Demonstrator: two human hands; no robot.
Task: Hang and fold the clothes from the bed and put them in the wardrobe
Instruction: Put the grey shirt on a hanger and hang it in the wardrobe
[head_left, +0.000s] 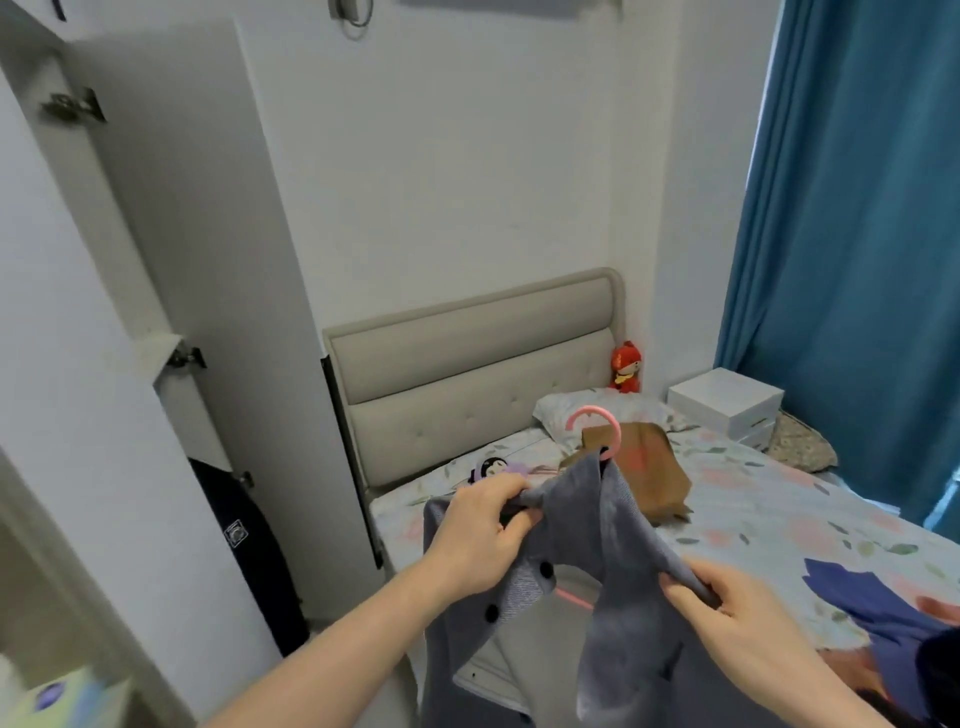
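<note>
A grey buttoned jacket (613, 561) hangs on a pink hanger (597, 423), held up in front of me above the bed's near corner. My left hand (483, 530) grips the jacket's left shoulder near the collar. My right hand (727, 608) pinches the jacket's right shoulder edge. The hanger's hook sticks up above the collar, and part of its lower bar shows pink inside the open front. A blue garment (872, 597) lies on the bed (779, 509) at the right. The open wardrobe door (88, 322) stands at the left.
A brown paper bag (649, 467) and a pillow (597, 410) lie near the padded headboard (467, 374). White boxes (727, 400) sit by the blue curtain (857, 234). A red doll (626, 366) stands in the corner. A dark garment (244, 545) hangs beside the wardrobe.
</note>
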